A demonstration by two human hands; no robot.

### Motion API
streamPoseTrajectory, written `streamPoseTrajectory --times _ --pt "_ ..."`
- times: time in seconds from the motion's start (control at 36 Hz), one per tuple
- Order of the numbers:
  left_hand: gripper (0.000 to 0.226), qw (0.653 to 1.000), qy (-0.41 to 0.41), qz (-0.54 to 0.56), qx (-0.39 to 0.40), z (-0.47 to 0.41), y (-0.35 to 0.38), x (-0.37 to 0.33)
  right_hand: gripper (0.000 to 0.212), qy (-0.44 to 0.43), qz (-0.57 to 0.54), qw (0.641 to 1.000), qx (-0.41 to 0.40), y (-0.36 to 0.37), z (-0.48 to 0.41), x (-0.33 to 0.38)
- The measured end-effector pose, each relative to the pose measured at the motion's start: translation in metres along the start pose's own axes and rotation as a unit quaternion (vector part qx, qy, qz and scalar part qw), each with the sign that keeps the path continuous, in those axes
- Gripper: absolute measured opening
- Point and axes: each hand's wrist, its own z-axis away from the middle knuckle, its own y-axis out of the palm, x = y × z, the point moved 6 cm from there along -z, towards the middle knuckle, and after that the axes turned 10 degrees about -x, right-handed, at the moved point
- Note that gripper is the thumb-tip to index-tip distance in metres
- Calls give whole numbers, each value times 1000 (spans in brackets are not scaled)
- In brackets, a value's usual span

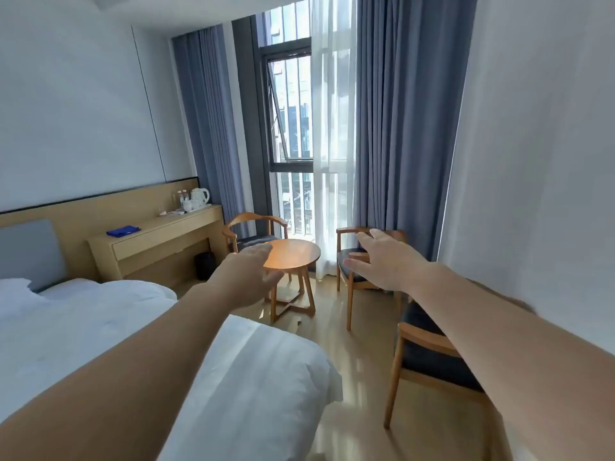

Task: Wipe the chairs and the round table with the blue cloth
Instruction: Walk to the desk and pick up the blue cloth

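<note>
1. Left hand (248, 271) and right hand (382, 261) hover before the round table (296, 254), fingers spread, holding nothing.
2. Blue cloth (122, 231) lies on the wooden counter (159, 227), well left of that table.

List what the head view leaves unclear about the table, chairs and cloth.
Head view:
round table: left of its top hidden by the left hand.
middle chair: seat partly behind the right hand.
nearest chair: far side covered by the right forearm.
blue cloth on the desk: too small to tell its folds.
</note>
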Motion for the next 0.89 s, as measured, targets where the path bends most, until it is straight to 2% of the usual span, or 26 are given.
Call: streamPoseTrajectory --times 0.17,0.47,0.89 --pt "69 1000 -14 -7 25 -7 26 -13 76 -3 17 999 38 27 -5 -20" --pt "68 1000 -6 4 7 -47 76 4 75 -29 24 999 33 77 -44 -38" --pt "67 999 39 12 -3 -206 152 74 73 -2 39 999 7 136 -184 -62"
